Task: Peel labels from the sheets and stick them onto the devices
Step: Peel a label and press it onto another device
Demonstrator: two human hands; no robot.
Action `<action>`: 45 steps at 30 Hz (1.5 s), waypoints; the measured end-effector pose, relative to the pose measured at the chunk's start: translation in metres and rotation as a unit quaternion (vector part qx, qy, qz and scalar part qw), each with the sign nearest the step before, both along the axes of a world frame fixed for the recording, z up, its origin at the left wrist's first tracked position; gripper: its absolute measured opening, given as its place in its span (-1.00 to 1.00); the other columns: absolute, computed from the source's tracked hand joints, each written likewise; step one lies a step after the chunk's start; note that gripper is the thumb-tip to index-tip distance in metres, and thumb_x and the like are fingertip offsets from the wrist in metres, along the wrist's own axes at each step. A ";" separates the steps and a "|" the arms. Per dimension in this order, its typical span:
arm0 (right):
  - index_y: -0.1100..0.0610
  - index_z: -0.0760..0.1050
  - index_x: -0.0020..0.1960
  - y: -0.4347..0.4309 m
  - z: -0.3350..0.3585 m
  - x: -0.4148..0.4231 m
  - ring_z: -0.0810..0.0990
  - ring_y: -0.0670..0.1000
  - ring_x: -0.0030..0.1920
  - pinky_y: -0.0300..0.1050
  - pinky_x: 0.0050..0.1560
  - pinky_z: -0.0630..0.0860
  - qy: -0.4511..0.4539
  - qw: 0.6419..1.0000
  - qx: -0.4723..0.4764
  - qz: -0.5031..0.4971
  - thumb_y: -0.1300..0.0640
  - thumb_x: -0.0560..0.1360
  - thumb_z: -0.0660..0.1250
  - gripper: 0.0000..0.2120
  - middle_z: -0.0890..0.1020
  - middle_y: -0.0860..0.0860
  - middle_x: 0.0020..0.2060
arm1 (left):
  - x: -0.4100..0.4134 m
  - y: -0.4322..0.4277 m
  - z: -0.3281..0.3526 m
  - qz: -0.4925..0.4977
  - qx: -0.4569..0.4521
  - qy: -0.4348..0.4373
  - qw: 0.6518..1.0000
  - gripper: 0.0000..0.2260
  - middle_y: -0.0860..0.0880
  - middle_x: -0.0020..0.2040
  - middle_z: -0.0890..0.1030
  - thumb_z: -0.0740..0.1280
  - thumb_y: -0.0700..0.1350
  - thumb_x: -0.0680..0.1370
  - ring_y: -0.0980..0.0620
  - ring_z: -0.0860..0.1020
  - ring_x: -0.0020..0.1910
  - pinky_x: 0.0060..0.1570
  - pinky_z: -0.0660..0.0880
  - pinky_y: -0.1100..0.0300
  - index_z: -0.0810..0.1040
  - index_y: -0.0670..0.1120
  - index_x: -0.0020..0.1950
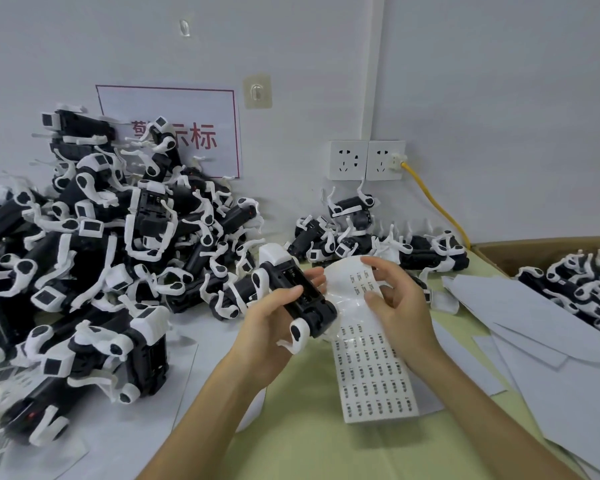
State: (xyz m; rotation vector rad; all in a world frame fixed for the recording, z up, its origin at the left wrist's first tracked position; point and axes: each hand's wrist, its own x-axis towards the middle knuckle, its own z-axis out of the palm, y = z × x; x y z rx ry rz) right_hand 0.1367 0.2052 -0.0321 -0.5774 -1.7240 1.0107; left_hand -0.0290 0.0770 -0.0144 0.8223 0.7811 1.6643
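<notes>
green table (309, 438): left hand (267, 327) grips one device (284, 273), right hand (399, 299) pinches one label sheet (374, 375).

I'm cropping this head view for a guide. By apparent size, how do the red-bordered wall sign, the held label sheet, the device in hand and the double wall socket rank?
1-2. wall sign and label sheet: about alike, unranked; the sheet is nearer the camera.
3. device in the left hand.
4. double wall socket.

Big device heap (84, 254) fills the desk's (309, 445) left; smaller cluster (378, 244) at the back edge, box (496, 254) far right.
</notes>
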 end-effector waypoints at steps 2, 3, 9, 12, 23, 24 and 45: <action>-0.21 0.56 0.28 -0.002 -0.001 -0.001 0.50 -0.15 -0.24 -0.29 -0.20 0.46 0.003 1.000 0.007 0.000 0.43 0.56 0.29 -0.43 0.59 -0.07 0.11 | 0.004 0.001 0.000 0.000 -0.005 0.012 1.000 -0.63 -0.08 0.26 0.66 0.37 -0.09 0.47 0.01 0.68 0.17 0.12 0.64 0.07 0.70 -0.06 0.27; -0.22 0.55 0.29 -0.003 -0.001 -0.002 0.51 -0.09 -0.25 -0.27 -0.18 0.45 0.006 1.000 0.006 0.000 0.42 0.56 0.30 -0.43 0.59 -0.07 0.11 | 0.005 0.001 0.000 0.001 -0.008 0.014 1.000 -0.61 -0.08 0.23 0.64 0.38 -0.08 0.46 0.01 0.68 0.13 0.13 0.63 0.06 0.68 -0.06 0.29; -0.18 0.57 0.24 -0.003 0.001 -0.001 0.53 0.22 -0.05 -0.12 -0.08 0.57 0.006 0.999 0.015 0.030 0.45 0.54 0.31 -0.44 0.60 -0.01 0.15 | -0.002 -0.004 0.000 -0.046 -0.018 0.072 0.996 -0.50 -0.03 0.12 0.71 0.43 0.02 0.42 -0.04 0.68 0.10 0.23 0.52 -0.02 0.63 0.04 0.38; -0.14 0.58 0.19 -0.005 0.003 -0.001 0.56 0.12 0.01 -0.14 -0.01 0.56 0.004 0.999 0.015 0.047 0.47 0.52 0.31 -0.47 0.64 -0.06 0.12 | -0.003 -0.006 0.001 -0.062 -0.024 0.060 0.996 -0.49 -0.06 0.07 0.70 0.43 0.02 0.44 -0.09 0.67 0.09 0.15 0.59 0.03 0.61 0.01 0.41; -0.14 0.61 0.18 -0.008 0.004 -0.001 0.55 0.01 -0.28 -0.07 -0.20 0.51 -0.050 0.998 0.011 0.041 0.30 0.55 0.43 -0.64 0.67 -0.15 -0.17 | -0.002 -0.008 0.004 -0.090 -0.032 0.042 0.995 -0.49 -0.13 0.10 0.69 0.43 -0.01 0.45 -0.13 0.68 0.04 0.00 0.63 0.06 0.61 -0.04 0.41; -0.10 0.61 0.19 -0.009 0.005 -0.001 0.63 -0.01 -0.18 -0.03 -0.11 0.57 -0.038 0.998 0.002 0.052 0.32 0.54 0.43 -0.63 0.71 -0.11 -0.10 | -0.002 -0.008 0.004 -0.095 -0.036 0.050 0.994 -0.49 -0.11 0.12 0.69 0.43 -0.01 0.45 -0.12 0.68 0.05 0.02 0.63 0.05 0.61 -0.03 0.41; -0.20 0.68 0.07 -0.010 0.006 -0.002 0.41 -0.03 -0.33 -0.15 -0.27 0.40 -0.025 0.999 0.023 0.009 0.13 0.44 0.58 -0.70 0.47 0.02 -0.37 | -0.002 -0.008 0.003 -0.045 -0.042 0.023 0.998 -0.60 -0.08 0.11 0.70 0.45 0.00 0.41 -0.06 0.69 -0.02 -0.05 0.64 0.10 0.73 -0.08 0.22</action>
